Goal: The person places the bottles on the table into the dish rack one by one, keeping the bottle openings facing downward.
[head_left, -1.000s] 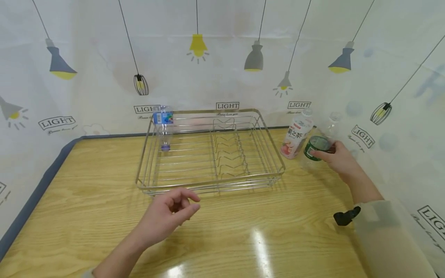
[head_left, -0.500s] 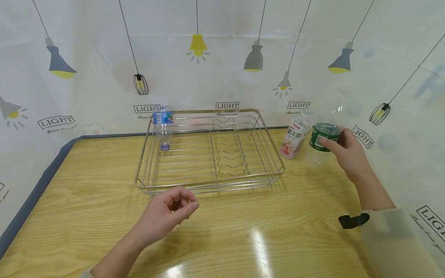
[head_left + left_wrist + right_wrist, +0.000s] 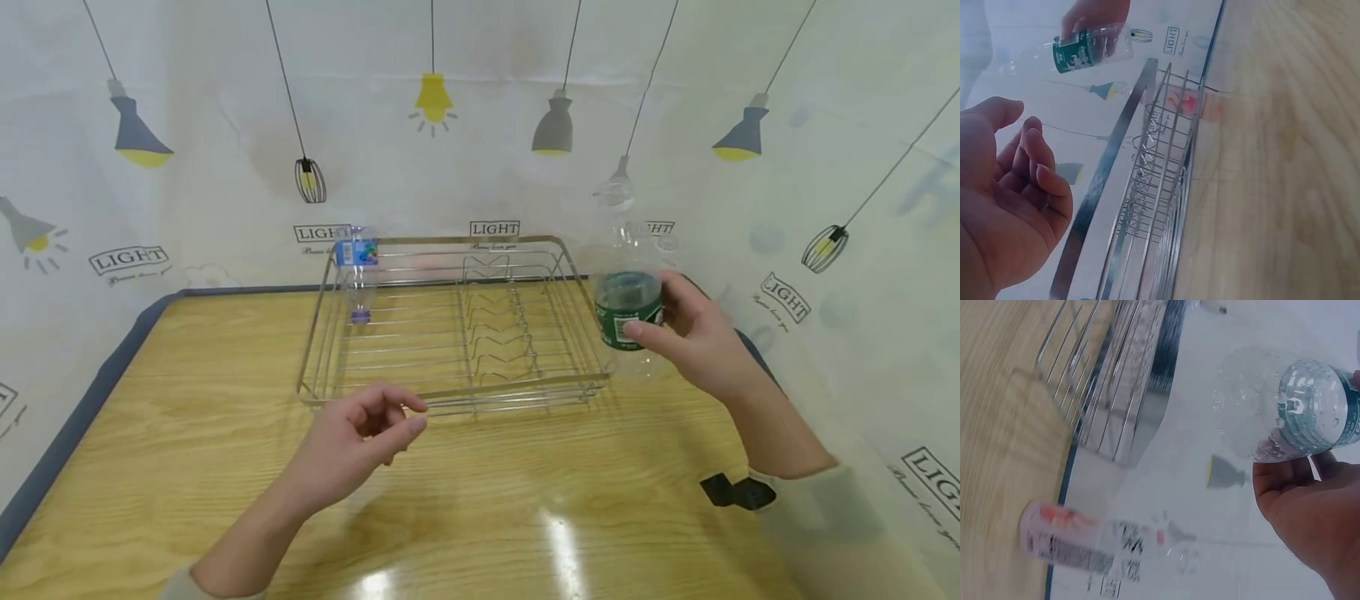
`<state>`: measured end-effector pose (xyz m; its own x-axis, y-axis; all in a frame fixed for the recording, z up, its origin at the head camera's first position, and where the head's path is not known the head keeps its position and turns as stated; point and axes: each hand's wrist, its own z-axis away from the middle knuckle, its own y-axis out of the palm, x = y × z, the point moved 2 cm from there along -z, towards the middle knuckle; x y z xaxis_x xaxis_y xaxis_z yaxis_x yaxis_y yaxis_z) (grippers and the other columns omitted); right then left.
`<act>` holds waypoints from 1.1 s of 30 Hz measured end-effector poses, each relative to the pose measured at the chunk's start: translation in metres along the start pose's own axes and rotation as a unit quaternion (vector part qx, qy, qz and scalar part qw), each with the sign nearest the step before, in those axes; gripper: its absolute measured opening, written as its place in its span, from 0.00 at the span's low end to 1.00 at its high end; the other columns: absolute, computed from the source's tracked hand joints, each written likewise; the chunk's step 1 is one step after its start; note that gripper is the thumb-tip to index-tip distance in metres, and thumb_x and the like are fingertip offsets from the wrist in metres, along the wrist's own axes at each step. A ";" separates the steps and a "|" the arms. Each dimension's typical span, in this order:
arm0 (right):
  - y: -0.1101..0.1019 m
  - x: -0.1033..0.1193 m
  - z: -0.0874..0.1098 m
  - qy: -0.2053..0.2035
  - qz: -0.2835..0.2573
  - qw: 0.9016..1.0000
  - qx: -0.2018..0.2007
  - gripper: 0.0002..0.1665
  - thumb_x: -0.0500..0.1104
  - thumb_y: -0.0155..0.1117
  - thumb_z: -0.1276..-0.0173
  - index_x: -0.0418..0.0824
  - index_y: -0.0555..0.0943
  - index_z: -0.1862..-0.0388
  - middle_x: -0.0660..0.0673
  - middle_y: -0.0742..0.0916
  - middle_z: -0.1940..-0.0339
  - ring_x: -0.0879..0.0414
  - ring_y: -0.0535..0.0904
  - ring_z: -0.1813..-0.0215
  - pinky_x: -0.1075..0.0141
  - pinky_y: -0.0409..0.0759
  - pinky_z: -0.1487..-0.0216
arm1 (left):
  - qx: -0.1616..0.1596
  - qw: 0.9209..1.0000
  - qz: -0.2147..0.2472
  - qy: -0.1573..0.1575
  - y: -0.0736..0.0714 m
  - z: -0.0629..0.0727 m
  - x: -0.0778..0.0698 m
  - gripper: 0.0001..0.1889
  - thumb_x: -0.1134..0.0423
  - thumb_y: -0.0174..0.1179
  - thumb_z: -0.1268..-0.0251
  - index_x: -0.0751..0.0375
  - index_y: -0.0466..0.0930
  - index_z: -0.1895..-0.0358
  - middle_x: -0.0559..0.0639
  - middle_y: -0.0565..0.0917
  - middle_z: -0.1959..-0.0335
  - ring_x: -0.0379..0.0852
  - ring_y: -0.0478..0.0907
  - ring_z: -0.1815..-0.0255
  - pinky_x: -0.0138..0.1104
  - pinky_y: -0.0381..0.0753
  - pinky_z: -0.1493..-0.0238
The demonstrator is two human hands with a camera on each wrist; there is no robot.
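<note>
Above the table (image 3: 465, 500), a green label (image 3: 611, 327) rings a clear bottle (image 3: 628, 292).

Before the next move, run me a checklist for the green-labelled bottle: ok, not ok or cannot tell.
1. Right hand grips green-labelled clear plastic bottle: ok.
2. Bottle clear of the wood-grain table: ok.
3. Left hand holding nothing: ok.
4. Bottle inside the wire dish rack: not ok, held near its right end.
5. Inverted blue-labelled bottle apart from the held one: ok.
6. Held bottle capped: cannot tell, its neck is too faint.
</note>
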<state>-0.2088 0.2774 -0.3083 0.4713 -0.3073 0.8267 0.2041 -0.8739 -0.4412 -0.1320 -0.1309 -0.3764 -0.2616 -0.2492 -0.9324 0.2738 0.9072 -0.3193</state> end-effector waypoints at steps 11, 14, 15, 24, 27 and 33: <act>0.067 0.028 -0.005 -0.057 0.034 0.990 0.125 0.31 0.37 0.73 0.25 0.43 0.76 0.26 0.47 0.82 0.40 0.52 0.80 0.44 0.64 0.82 0.42 | -0.003 0.999 0.015 0.030 0.005 -0.026 -0.032 0.27 0.63 0.73 0.27 0.49 0.81 0.28 0.51 0.86 0.55 0.44 0.84 0.63 0.33 0.84 0.64; 0.083 0.031 -0.008 -0.076 0.033 0.984 0.155 0.32 0.40 0.75 0.26 0.48 0.76 0.26 0.49 0.83 0.39 0.52 0.79 0.43 0.61 0.82 0.40 | 0.001 0.999 0.016 0.043 0.006 -0.036 -0.043 0.32 0.63 0.75 0.30 0.49 0.77 0.24 0.50 0.85 0.52 0.43 0.84 0.62 0.32 0.84 0.64; 0.088 0.032 -0.008 -0.081 0.033 0.983 0.162 0.33 0.41 0.75 0.26 0.49 0.76 0.26 0.50 0.83 0.38 0.52 0.79 0.42 0.60 0.81 0.39 | 0.002 0.999 0.019 0.047 0.007 -0.038 -0.046 0.34 0.64 0.76 0.31 0.49 0.76 0.23 0.50 0.85 0.52 0.43 0.84 0.63 0.32 0.84 0.65; 0.106 0.034 -0.009 -0.083 0.035 0.979 0.185 0.35 0.41 0.78 0.29 0.52 0.77 0.26 0.53 0.83 0.37 0.54 0.79 0.40 0.59 0.82 0.37 | -0.001 0.997 0.033 0.072 0.006 -0.041 -0.051 0.35 0.64 0.78 0.34 0.51 0.79 0.24 0.54 0.82 0.52 0.41 0.77 0.68 0.32 0.78 0.72; 0.106 0.035 -0.009 -0.079 0.036 0.979 0.186 0.36 0.41 0.80 0.30 0.52 0.77 0.26 0.53 0.84 0.38 0.54 0.80 0.41 0.57 0.83 0.38 | 0.000 0.996 0.034 0.081 0.006 -0.040 -0.050 0.34 0.65 0.79 0.35 0.51 0.81 0.25 0.56 0.82 0.51 0.42 0.77 0.68 0.32 0.79 0.72; 0.105 0.029 -0.007 -0.064 0.030 0.982 0.173 0.42 0.42 0.80 0.30 0.50 0.73 0.20 0.51 0.83 0.32 0.51 0.79 0.34 0.51 0.82 0.33 | -0.010 0.994 0.041 0.105 0.004 -0.036 -0.047 0.33 0.71 0.77 0.36 0.58 0.80 0.26 0.55 0.82 0.51 0.44 0.82 0.67 0.34 0.84 0.67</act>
<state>-0.1798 0.1744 -0.3280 0.5907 -0.2851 0.7548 0.4420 -0.6683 -0.5984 -0.1516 -0.1035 -0.3280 -0.4276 -0.0998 -0.8985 0.2847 0.9284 -0.2386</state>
